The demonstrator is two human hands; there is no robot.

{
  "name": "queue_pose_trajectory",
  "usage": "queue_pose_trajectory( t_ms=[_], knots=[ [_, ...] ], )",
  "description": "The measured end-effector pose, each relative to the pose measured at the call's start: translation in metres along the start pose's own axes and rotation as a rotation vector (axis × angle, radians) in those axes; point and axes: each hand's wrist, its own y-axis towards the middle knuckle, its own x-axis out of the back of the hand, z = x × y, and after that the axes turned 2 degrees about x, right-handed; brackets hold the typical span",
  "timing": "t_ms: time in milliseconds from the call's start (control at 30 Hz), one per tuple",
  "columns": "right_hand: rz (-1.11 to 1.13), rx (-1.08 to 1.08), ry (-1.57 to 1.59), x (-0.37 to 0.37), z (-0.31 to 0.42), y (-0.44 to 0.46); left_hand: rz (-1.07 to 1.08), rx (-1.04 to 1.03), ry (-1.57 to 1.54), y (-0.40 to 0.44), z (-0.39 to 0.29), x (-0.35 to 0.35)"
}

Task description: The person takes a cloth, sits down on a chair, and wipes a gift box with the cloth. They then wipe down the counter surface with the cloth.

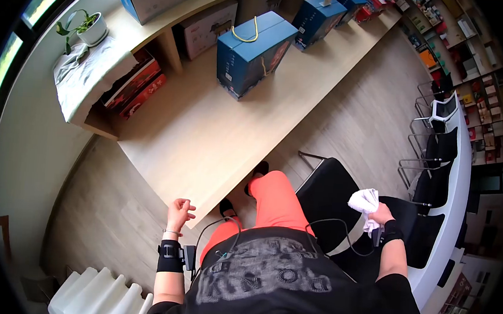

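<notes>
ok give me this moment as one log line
right hand: holding cloth | left hand: loosely curled, nothing visible in it, near table | nearest blue box: on table

Cloth (365, 201), 4 o'clock: pale pinkish-white. Box (251, 58), 12 o'clock: blue, yellow cord (248, 41). Desk (174, 143): pale beige. Trousers (276, 201): coral. Shirt (293, 306): black, grey lettering (266, 275).

Left hand (181, 213) at counter's (175, 169) near corner, fingers loosely curled, contact unclear; forearm straight toward counter. Right hand (381, 214) well right of counter, fingers closed in grip, forearm angled forward.
</notes>
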Motion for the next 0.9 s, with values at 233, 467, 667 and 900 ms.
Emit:
queue_pose_trajectory(
  t_ms=[233,467,667,900],
  knots=[
    [-0.291,0.310,0.080,0.073,0.212,0.162,-0.181,-0.105,-0.102,0.008,-0.025,0.010],
    [-0.405,0.662,0.494,0.152,0.363,0.327,-0.472,-0.363,-0.086,0.061,-0.111,-0.059],
    [-0.112,0.805,0.829,0.225,0.508,0.477,-0.545,-0.594,0.082,0.151,-0.330,-0.160],
    [0.005,0.950,0.691,0.209,0.544,0.495,-0.505,-0.641,-0.132,0.271,-0.385,-0.196]
  ],
)
